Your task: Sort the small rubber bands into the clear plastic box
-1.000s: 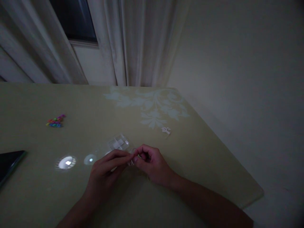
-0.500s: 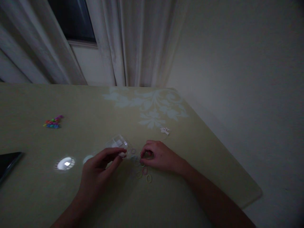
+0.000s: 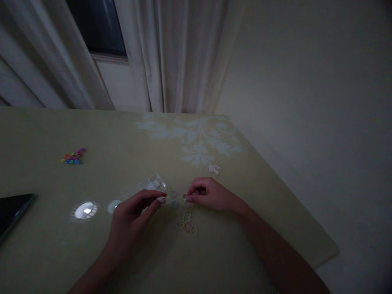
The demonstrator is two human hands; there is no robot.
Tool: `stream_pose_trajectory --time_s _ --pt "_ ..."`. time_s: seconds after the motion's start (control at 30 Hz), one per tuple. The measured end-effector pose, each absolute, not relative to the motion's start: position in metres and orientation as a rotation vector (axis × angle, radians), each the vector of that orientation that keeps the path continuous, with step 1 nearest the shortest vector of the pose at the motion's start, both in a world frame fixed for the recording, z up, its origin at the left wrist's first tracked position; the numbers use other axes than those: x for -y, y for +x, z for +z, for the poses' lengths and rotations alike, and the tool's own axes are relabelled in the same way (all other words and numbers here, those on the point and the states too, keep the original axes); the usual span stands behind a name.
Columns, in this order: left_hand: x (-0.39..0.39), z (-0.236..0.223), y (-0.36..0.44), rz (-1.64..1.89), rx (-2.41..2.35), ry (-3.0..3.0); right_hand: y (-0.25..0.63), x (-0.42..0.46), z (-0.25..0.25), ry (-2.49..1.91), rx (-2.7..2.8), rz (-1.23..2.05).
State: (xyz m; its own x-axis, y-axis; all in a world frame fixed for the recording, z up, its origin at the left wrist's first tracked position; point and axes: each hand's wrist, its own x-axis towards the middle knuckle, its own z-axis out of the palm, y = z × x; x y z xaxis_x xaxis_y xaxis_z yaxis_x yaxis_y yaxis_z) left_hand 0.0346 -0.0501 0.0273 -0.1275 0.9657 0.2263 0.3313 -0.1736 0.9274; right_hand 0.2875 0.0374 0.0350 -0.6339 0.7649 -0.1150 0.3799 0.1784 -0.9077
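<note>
My left hand [image 3: 133,214] pinches a small white striped bundle [image 3: 161,199] between thumb and fingertips; it looks like gathered elastic bands, too small to be sure. To its right, my right hand [image 3: 211,194] is closed in a pinch on a pale elastic band [image 3: 184,197], which sticks out from the fingertips. Several loose bands lie on the table below and between the hands, among them a yellow band [image 3: 194,230], a pink band [image 3: 188,227] and a blue band [image 3: 174,204]. Just behind my left fingers sits a clear compartment box [image 3: 156,181], partly hidden.
A small white item [image 3: 213,168] lies beyond my right hand. Colourful small pieces [image 3: 73,157] form a pile at the left. A dark flat device [image 3: 14,212] rests at the table's left side. Curtains [image 3: 190,57] and a wall [image 3: 306,102] border the table [image 3: 214,261].
My right hand has lifted slightly up and right from the loose bands, with a pale band now showing at its fingertips. The left hand keeps its pinch; the view has shifted slightly.
</note>
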Motion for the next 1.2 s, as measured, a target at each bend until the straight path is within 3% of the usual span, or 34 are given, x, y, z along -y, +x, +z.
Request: stream_pose_trajectory --time_s 0.13,0.7,1.2 --pt "0.05 0.027 0.036 1.292 -1.341 1.681 0.276 -0.03 0.037 -1.051 1.806 1.654" --pt "0.058 0.024 0.042 1.24 -1.234 1.672 0.249 -0.003 0.033 -0.897 1.423 1.818" --pt "0.045 0.025 0.016 1.34 -1.452 1.873 0.251 -0.008 0.021 -0.916 1.411 1.55"
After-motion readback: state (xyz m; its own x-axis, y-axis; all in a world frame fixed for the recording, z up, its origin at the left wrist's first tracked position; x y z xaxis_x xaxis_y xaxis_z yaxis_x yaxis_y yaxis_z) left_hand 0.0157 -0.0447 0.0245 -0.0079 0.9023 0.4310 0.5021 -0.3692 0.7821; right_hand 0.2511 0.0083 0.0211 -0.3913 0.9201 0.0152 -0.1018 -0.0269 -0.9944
